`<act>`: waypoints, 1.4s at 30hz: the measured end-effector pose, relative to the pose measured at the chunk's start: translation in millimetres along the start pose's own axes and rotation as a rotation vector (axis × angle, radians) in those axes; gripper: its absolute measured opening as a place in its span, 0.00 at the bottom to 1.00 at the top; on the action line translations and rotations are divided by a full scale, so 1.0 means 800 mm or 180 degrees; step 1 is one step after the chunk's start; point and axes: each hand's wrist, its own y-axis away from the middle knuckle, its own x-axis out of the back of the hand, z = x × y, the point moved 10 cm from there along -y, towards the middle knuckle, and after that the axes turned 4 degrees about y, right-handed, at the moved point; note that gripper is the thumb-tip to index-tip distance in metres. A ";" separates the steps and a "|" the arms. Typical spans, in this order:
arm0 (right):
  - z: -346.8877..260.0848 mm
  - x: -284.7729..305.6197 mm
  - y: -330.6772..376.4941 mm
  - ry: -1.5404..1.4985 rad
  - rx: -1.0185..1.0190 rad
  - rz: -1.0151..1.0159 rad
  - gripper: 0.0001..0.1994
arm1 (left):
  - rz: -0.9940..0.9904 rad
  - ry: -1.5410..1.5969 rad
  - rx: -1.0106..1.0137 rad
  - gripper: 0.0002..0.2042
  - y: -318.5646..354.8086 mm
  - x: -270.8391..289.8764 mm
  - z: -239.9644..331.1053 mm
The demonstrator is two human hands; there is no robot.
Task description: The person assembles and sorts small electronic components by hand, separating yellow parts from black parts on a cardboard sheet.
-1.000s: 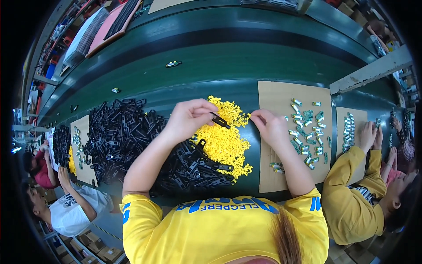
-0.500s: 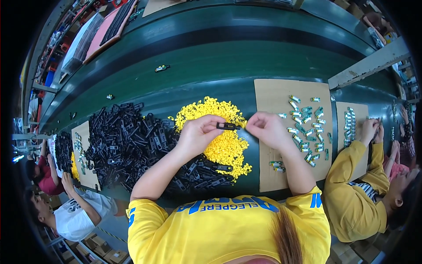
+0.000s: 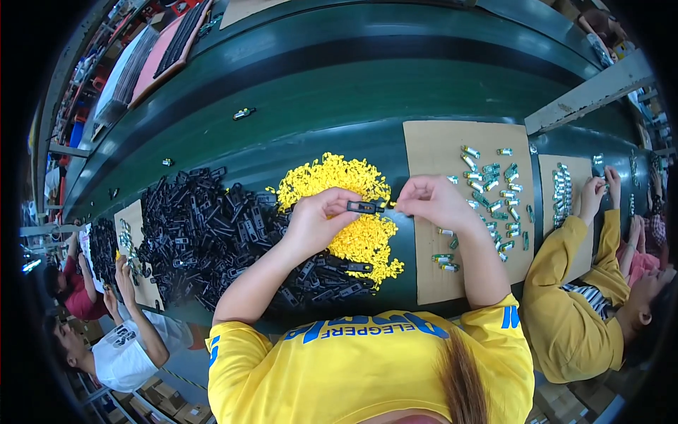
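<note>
My left hand [image 3: 316,222] pinches one end of a slim black plastic casing [image 3: 365,207] with a long slot in it, holding it level above the yellow heap. My right hand [image 3: 436,202] is closed in a pinch just off the casing's right end. At its fingertips shows a tiny yellow piece [image 3: 393,204], partly hidden by the fingers. Beneath and behind the casing spreads a heap of small yellow plastic pieces [image 3: 335,172]. A large pile of black casings [image 3: 205,233] lies to the left, reaching under my left forearm.
Right of the yellow heap, a cardboard sheet [image 3: 438,152] carries several small green-and-silver parts [image 3: 492,185]. Beyond my work spot runs a green belt [image 3: 318,92] with a few loose parts. Co-workers sit on both sides; a metal post [image 3: 593,92] slants at the right.
The casing has turned slightly, so its slot shows more openly. My right fingers stay close to its right end. Co-workers on both sides have lifted their hands.
</note>
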 end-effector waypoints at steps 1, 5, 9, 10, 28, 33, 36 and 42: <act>0.008 -0.003 0.000 -0.0131 -0.0176 -0.0065 0.01 | -0.0016 0.0016 0.0006 0.14 0.000 -0.002 0.000; 0.030 -0.015 0.004 -0.0523 -0.0701 -0.0268 0.01 | -0.0056 0.0067 0.0027 0.14 0.002 -0.007 0.000; -0.013 -0.015 0.021 0.0266 0.0198 0.0145 0.02 | -0.0032 0.0429 -0.0024 0.12 0.007 -0.008 -0.003; -0.014 -0.016 0.021 0.0266 0.0189 0.0155 0.02 | -0.0045 0.0433 -0.0022 0.12 0.007 -0.011 -0.002; -0.087 -0.024 0.047 0.1815 0.1917 0.1403 0.09 | 0.0016 0.0660 -0.0093 0.14 0.011 -0.021 0.019; -0.089 -0.019 0.052 0.1574 0.2000 0.1391 0.09 | -0.0065 0.0956 -0.0096 0.14 0.010 -0.025 0.019; -0.091 -0.017 0.055 0.1553 0.2062 0.1452 0.08 | -0.0096 0.1018 -0.0104 0.14 0.009 -0.027 0.022; -0.088 -0.019 0.048 0.1864 0.1793 0.1126 0.08 | -0.0185 0.0773 -0.0132 0.14 0.010 -0.033 0.021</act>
